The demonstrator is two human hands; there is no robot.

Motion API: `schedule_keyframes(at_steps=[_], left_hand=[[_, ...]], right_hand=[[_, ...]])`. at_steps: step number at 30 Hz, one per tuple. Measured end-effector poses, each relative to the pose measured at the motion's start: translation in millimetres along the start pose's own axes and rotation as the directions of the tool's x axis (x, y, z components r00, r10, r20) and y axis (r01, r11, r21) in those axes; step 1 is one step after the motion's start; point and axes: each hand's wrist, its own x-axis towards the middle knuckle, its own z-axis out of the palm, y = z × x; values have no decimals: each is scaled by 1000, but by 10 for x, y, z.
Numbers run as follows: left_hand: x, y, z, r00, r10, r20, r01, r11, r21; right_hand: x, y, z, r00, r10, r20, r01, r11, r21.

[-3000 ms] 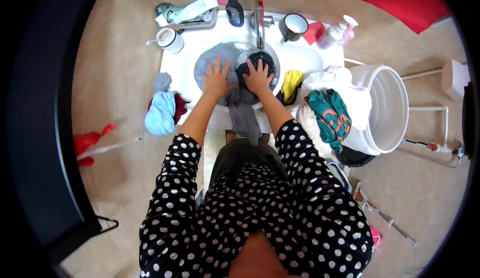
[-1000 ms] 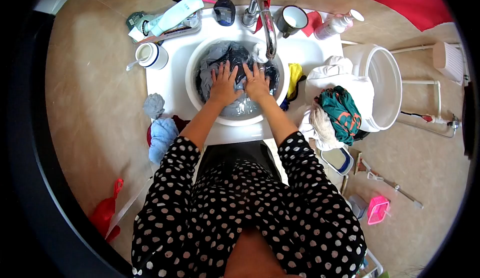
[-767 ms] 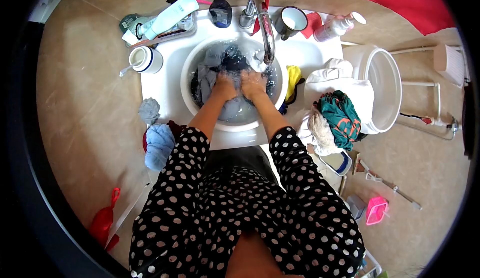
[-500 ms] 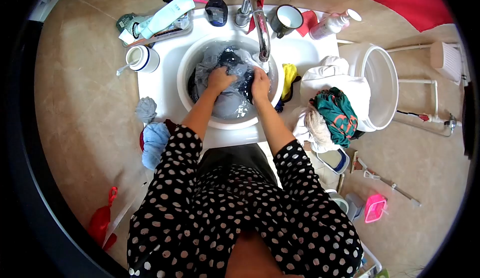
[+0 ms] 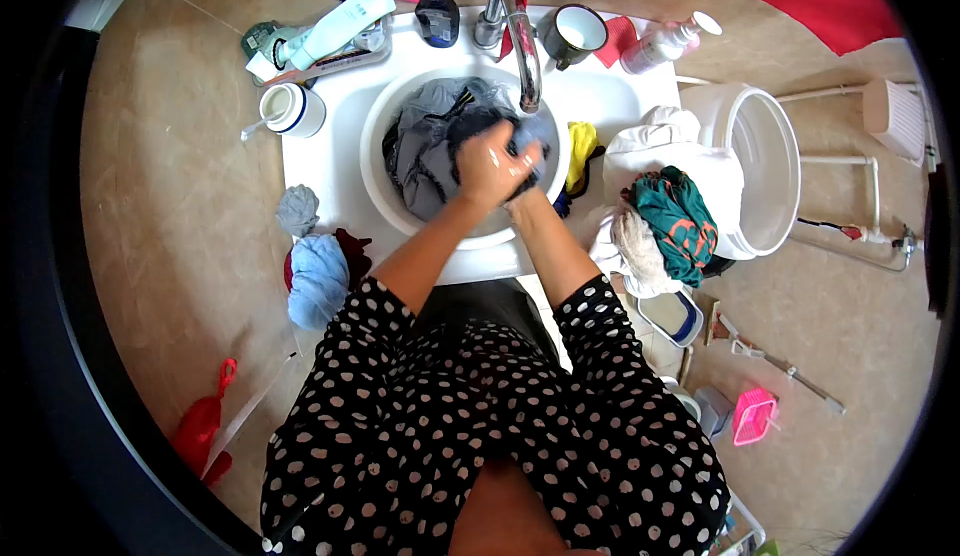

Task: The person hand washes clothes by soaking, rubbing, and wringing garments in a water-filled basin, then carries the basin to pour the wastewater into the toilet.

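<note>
A round white basin (image 5: 372, 181) stands in the sink, holding water and wet grey cloth (image 5: 425, 151). Over its right half, my left hand (image 5: 490, 168) is closed around a bunched dark part of the wet cloth (image 5: 474, 128), with suds or water shining on the skin. My right hand (image 5: 520, 202) comes in from below, against the left one; its fingers are mostly hidden behind the left hand and the cloth. The metal faucet (image 5: 528, 81) hangs over the basin's back right rim, just beyond my hands.
Right of the basin lie a yellow and dark cloth (image 5: 580, 156), white clothing (image 5: 650, 151) and a green garment (image 5: 675, 221), beside a white bucket (image 5: 765, 171). An enamel mug (image 5: 575, 36), bottles and an open white jar (image 5: 300, 111) line the sink. Blue cloth (image 5: 318, 281) sits at left.
My hands were apart in the water on the grey cloth. Now they are together at the basin's right, with dark cloth bunched up between them. The grey cloth has shifted.
</note>
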Motion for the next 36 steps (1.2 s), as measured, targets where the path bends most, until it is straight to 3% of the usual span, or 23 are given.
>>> schedule_keyframes(at_steps=[1, 2, 3, 4, 6, 9, 11, 12, 14, 15, 18, 22, 25, 27, 28, 29, 30, 31, 32, 33, 35, 36], left_hand=[[100, -98, -42, 997, -56, -43, 58, 998, 32], [217, -285, -65, 985, -149, -88, 156, 986, 68], [306, -534, -116, 973, -177, -145, 197, 972, 132], [362, -732, -202, 962, -234, -141, 260, 944, 202], [328, -882, -423, 939, -333, -86, 338, 850, 403], [207, -1045, -607, 826, -550, -121, 556, 761, 335], [20, -1136, -560, 946, -288, -150, 324, 814, 482], [-53, -1163, -556, 978, -147, -151, 207, 807, 553], [-116, -1096, -508, 992, -7, 124, -78, 742, 666], [-128, -1059, -467, 963, 49, 265, -225, 690, 688], [-216, -1032, -294, 897, -1, 442, -289, 755, 588], [-175, -1553, 100, 812, -181, 556, -320, 658, 682], [-14, -1749, 330, 765, -356, 536, -176, 685, 707], [-48, -1784, 285, 816, -352, 458, 68, 846, 529], [-15, -1807, 315, 854, -382, 353, 143, 826, 546], [37, -1803, 316, 882, -404, 242, 216, 804, 554], [109, -1486, 132, 922, -381, 69, 326, 859, 396], [157, -1282, 15, 906, -410, 111, 379, 898, 222], [154, -1127, -76, 886, -434, 161, 433, 900, 43], [147, -978, -145, 870, -446, 212, 478, 868, -136], [12, -462, -173, 942, -261, 210, 283, 956, -83], [1, -218, -173, 914, -295, 279, 337, 934, -118]], right_hand=[[-76, 26, 117, 993, -54, -102, 45, 995, -93], [-149, 33, 226, 968, -170, -187, 96, 932, -350], [-222, 40, 333, 921, -282, -268, 75, 806, -587], [-152, -28, 119, 892, -381, -244, 63, 639, -767], [-345, -161, 414, 874, -480, -79, 191, 489, -851], [-343, -346, 262, 805, -587, 88, 296, 268, -917], [-372, -476, 300, 802, -593, -70, -82, 7, -997], [-303, -463, 231, 781, -624, -4, -116, -140, -983], [-98, -345, -8, 747, -649, 144, -188, -414, -890], [-21, -285, -65, 796, -592, 128, -221, -480, -849], [151, -120, -105, 898, -439, -1, -340, -694, -634], [331, -141, -85, 927, -323, -189, -371, -729, -575], [409, -161, -251, 923, -379, -65, -334, -708, -621], [372, -258, -242, 923, -373, -93, -329, -644, -691], [342, -293, -158, 924, -370, -100, -322, -608, -726], [365, -276, -267, 892, -448, -64, -228, -322, -919], [443, -236, -548, 847, -528, -57, -72, -8, -997], [472, -204, -708, 798, -596, -86, 117, 293, -949], [340, -202, -543, 777, -567, -273, 160, 597, -786], [345, -181, -565, 784, -516, -346, 185, 725, -664], [408, -105, -635, 803, -382, -457, 226, 905, -360], [201, -84, -152, 797, -273, -538, 151, 954, -260]])
